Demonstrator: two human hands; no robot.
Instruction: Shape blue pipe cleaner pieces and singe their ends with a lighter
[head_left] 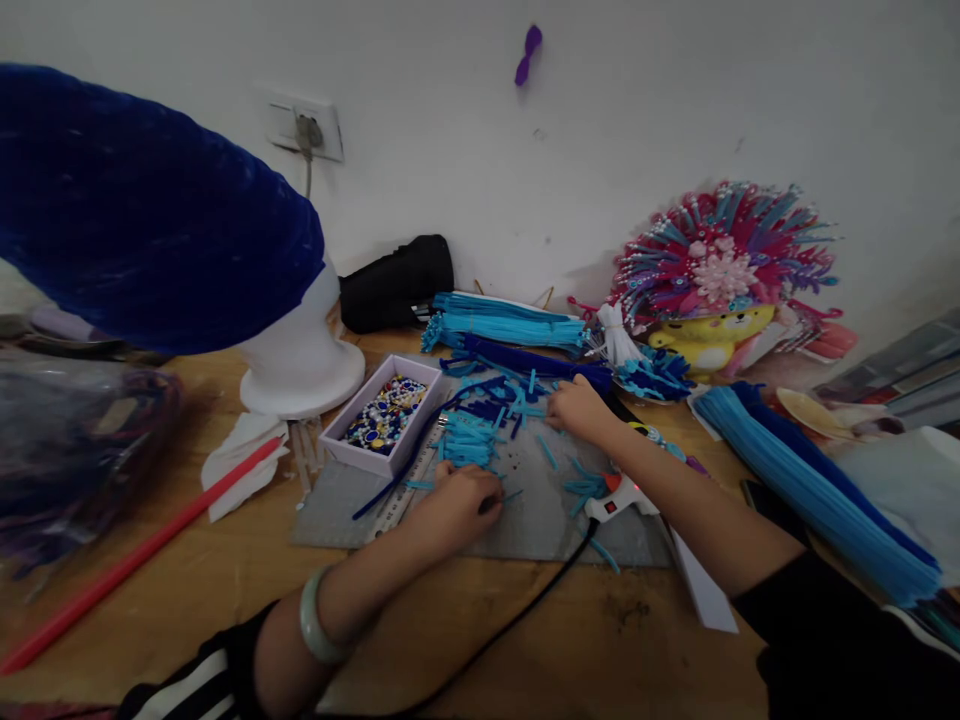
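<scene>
On the grey mat (337, 510) lies a pile of short light-blue pieces (469, 438). My left hand (466, 505) rests at the near edge of this pile, fingers curled; whether it holds anything is hidden. My right hand (581, 408) reaches to the far right part of the mat, beside scattered light-blue and dark-blue pieces (517, 405). Its fingertips are bent down and too small to read clearly. A metal ruler (394, 510) and a dark-blue stem (375, 500) lie left of the pile. Under my right forearm is a white glue gun (616, 502).
A box of beads (386, 465) stands left of the ruler. Behind it are a white foam head (300, 370) with a blue cover, and blue stem bundles (510, 325). More stems (817, 490) and a decorated headdress (724, 260) are on the right. A black cord (517, 625) crosses the front.
</scene>
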